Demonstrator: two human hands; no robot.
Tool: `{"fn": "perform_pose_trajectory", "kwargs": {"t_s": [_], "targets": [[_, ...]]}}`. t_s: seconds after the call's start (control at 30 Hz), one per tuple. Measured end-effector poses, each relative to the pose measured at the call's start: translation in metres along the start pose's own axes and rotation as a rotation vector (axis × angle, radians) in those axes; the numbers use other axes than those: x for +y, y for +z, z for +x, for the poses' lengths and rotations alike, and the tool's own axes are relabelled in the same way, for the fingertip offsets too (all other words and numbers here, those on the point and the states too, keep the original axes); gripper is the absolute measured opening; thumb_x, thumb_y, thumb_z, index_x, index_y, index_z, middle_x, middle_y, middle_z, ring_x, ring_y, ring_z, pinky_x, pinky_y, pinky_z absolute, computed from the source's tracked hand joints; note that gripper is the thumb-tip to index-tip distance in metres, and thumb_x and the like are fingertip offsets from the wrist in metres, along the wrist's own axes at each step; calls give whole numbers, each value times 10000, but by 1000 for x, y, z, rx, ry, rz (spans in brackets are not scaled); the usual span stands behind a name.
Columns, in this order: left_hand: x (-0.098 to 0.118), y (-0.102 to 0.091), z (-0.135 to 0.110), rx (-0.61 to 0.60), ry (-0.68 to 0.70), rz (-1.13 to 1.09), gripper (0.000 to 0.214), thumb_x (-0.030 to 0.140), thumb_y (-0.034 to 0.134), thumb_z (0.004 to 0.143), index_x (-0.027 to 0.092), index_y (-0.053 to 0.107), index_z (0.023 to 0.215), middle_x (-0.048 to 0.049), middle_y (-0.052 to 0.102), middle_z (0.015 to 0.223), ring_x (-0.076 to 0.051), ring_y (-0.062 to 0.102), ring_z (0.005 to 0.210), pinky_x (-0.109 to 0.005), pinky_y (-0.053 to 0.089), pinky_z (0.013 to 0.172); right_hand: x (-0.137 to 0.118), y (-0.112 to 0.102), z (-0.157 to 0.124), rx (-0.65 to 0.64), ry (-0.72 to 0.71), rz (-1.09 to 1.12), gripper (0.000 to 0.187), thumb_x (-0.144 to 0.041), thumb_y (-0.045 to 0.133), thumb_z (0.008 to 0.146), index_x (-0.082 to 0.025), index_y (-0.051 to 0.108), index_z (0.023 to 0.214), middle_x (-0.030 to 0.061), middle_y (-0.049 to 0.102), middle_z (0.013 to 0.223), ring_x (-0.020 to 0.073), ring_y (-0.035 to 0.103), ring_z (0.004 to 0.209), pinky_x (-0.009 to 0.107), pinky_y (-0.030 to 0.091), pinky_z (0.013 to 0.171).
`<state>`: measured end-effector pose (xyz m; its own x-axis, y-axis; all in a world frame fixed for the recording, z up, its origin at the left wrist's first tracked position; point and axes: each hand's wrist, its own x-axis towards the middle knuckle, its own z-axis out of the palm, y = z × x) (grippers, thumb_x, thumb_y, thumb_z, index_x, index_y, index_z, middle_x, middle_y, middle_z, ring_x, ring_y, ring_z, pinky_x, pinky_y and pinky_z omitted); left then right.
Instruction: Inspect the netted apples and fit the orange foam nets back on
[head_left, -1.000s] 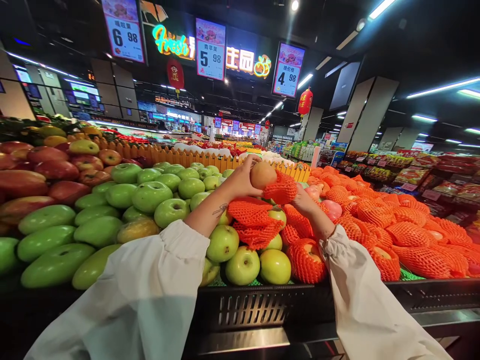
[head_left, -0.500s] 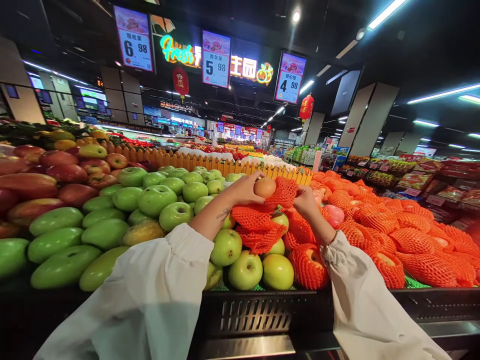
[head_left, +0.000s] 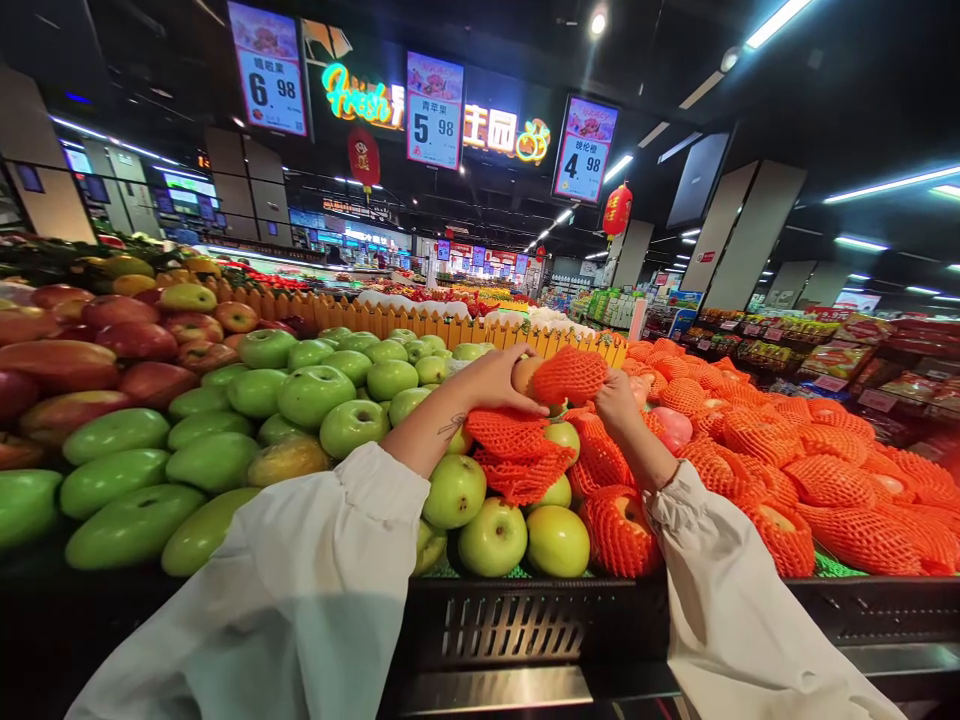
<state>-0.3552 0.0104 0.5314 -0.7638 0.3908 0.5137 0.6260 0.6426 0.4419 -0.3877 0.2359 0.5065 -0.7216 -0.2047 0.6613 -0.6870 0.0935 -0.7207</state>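
My left hand is wrapped round a smooth, round tan fruit; most of it is hidden by the fingers and the net. An orange-red foam net sleeve covers the fruit's right side. Its far end is pinched in my right hand, whose fingers are closed. Just below lie loose folded foam nets, resting on green apples. Beneath my right wrist sits a netted fruit on the display.
Green mangoes and red apples are heaped at the left. Fruits in orange nets fill the right side. A black crate edge runs along the front, and a small orange picket fence stands behind.
The foam net now reaches over more of the fruit, stretched from the left hand to the right. My right hand has shifted slightly right, and the view has tilted a little.
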Motion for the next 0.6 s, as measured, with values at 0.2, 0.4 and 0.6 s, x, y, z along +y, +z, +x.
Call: {"fn": "perform_pose_trajectory", "kwargs": {"t_s": [0.2, 0.4, 0.6], "targets": [[0, 0, -1, -21, 64, -14, 793, 516, 856, 615, 223, 552, 1286, -98, 658, 1297, -296, 635, 1152, -436, 480, 1000, -8, -2, 2, -329, -44, -36, 331, -419, 828, 652, -183, 736, 867, 70, 718, 1021, 230, 650, 1042, 396, 518, 1030], [-2, 2, -1, -71, 16, -124, 884, 481, 841, 634, 188, 402, 1343, -145, 659, 1229, -298, 645, 1083, -450, 493, 954, -3, -3, 1, -445, -10, -22, 454, -386, 878, 632, -170, 743, 1007, 88, 732, 1062, 253, 672, 1060, 396, 540, 1018], [0, 4, 1, -163, -111, -344, 923, 670, 792, 637, 186, 427, 1334, -158, 603, 1345, -297, 613, 1187, -435, 474, 1026, -2, 1, 1, -356, -25, 20, 412, -324, 888, 626, -189, 744, 988, 77, 725, 1152, 245, 662, 1116, 397, 496, 1090]]}}
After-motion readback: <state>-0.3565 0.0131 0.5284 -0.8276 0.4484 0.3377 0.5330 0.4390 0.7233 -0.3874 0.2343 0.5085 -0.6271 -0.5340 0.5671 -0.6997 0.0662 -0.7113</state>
